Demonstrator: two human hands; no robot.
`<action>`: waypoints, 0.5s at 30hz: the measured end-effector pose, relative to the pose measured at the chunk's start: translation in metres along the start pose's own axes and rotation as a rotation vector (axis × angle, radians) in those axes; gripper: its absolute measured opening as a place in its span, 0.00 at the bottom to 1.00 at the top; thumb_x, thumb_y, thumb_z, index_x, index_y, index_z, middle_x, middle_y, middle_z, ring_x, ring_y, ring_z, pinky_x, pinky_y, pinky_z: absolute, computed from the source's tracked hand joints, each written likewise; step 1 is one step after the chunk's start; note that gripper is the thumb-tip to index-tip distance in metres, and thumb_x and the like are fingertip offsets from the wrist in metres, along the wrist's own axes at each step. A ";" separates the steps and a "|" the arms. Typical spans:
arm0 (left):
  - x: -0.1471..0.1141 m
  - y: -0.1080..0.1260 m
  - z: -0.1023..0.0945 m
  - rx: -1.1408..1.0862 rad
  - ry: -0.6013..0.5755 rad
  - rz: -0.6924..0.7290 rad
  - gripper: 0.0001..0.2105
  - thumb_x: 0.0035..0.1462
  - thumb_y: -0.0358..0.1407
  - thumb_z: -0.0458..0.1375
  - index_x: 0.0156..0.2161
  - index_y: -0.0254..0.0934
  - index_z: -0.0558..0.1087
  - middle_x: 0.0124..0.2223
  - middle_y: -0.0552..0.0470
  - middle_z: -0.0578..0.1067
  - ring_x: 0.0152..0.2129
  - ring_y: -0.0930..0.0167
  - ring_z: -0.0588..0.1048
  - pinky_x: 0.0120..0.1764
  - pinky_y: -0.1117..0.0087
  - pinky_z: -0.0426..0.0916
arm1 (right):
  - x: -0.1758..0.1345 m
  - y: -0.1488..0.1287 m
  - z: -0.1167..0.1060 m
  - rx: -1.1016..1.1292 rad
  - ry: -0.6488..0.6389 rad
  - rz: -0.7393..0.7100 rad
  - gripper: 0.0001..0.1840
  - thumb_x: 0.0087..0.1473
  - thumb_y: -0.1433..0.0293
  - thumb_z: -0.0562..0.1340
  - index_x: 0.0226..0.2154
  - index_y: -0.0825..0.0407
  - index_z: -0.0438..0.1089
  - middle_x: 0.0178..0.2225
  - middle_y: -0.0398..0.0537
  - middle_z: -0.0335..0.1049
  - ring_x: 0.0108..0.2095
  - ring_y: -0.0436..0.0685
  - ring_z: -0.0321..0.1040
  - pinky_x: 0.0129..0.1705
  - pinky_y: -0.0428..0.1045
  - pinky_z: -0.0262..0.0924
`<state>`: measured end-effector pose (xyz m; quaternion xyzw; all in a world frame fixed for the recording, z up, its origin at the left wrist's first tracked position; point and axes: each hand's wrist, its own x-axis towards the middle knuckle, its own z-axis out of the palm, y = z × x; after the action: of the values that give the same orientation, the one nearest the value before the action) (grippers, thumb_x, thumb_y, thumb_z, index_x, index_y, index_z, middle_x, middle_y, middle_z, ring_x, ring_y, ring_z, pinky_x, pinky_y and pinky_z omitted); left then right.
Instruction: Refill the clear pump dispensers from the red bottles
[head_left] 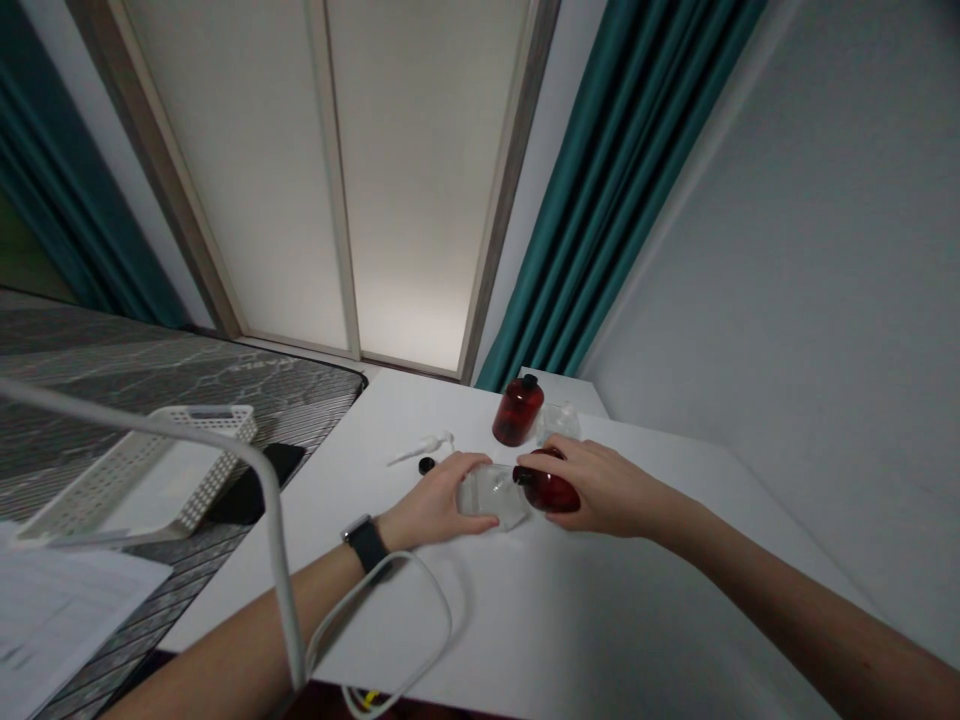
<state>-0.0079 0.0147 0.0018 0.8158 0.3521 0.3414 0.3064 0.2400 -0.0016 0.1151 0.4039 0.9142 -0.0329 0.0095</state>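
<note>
My left hand is wrapped round a clear bottle low over the white table. In my right hand lies a dark red bottle, tipped so that its black neck points left, at the clear bottle's right side. Whether the two touch, or liquid passes between them, I cannot make out. Behind them a second dark red bottle with a black cap stands on the table, beside another clear container. A white pump top with its tube lies beyond my left hand, near a small black cap.
A white cable loops by my left wrist, and a white curved bar crosses the left foreground. Left of the white table are a perforated white basket, a black object and paper sheets. A wall borders the right.
</note>
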 end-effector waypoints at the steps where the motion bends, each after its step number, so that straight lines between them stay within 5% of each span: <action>1: 0.000 0.000 0.000 -0.002 0.001 -0.001 0.31 0.48 0.40 0.69 0.55 0.38 0.64 0.54 0.43 0.71 0.50 0.58 0.71 0.55 0.56 0.66 | 0.001 -0.001 -0.001 -0.008 -0.005 -0.004 0.31 0.48 0.70 0.64 0.56 0.44 0.64 0.48 0.54 0.67 0.42 0.63 0.69 0.40 0.55 0.61; 15: 0.001 0.005 -0.002 -0.002 -0.001 -0.004 0.30 0.46 0.40 0.69 0.54 0.39 0.66 0.52 0.45 0.73 0.47 0.58 0.73 0.51 0.56 0.68 | 0.010 -0.007 -0.009 -0.093 -0.086 -0.020 0.29 0.48 0.69 0.65 0.54 0.42 0.65 0.47 0.53 0.67 0.42 0.63 0.68 0.41 0.55 0.59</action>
<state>-0.0073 0.0133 0.0071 0.8150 0.3531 0.3409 0.3081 0.2282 0.0014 0.1242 0.3922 0.9174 -0.0078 0.0670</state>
